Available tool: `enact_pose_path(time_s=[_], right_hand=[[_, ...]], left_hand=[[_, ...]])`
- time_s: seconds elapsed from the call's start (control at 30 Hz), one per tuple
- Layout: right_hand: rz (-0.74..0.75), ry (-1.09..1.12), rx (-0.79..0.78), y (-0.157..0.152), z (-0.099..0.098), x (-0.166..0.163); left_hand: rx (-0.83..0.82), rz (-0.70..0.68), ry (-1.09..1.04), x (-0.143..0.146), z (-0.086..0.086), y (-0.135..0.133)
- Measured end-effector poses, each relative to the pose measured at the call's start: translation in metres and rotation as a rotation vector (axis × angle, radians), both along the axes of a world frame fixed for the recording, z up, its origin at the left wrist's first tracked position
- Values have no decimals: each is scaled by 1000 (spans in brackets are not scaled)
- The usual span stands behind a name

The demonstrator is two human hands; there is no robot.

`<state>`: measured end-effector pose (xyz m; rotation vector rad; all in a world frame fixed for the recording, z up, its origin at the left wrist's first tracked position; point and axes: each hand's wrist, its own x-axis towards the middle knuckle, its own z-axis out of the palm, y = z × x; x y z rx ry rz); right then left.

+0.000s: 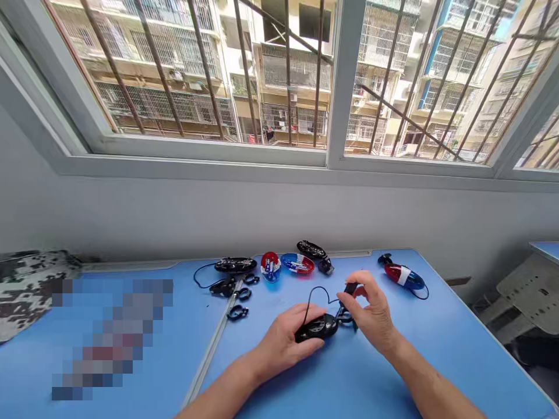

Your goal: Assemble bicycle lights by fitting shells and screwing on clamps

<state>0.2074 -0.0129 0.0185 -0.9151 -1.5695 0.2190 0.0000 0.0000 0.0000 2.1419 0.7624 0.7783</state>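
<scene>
Mid-bench, the left hand (283, 343) has its grip closed around a black shell (317, 327) lying on the blue bench (437, 349). The right hand (375, 314) pinches a small black switch (350, 288) just above it, with a thin wire (311, 294) looping between. Near the far edge lie a lamp (404, 274) and clamps (238, 302).

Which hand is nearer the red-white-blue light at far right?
Right. The right hand sits just left of the red-white-blue light, not touching, pinching a small black switch; the left hand lies farther left, on the black housing.
</scene>
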Motion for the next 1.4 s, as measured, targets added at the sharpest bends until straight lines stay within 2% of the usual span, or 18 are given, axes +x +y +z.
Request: enact_pose_path(time_s=[0.13,0.27,0.43,0.7,0.9,1.0,1.27,1.4], right_hand=[[15,52,-88,1,2,5],[90,94,-183,-2,3,6],[127,60,-105,-1,2,5],[110,66,-147,-3,2,0],[23,-33,28,-3,8,0],[-3,-37,47,-3,10,1],[94,-138,54,-6,9,4],[96,-163,86,-7,8,2]], left_hand=[[-4,-8,12,3,1,3],[-10,-2,11,3,0,3],[-10,3,3,1,1,2],[-11,5,5,1,2,2],[-3,5,14,1,4,0],[5,2,16,2,5,0],[13,1,-1,1,2,2],[24,0,0,1,3,2]])
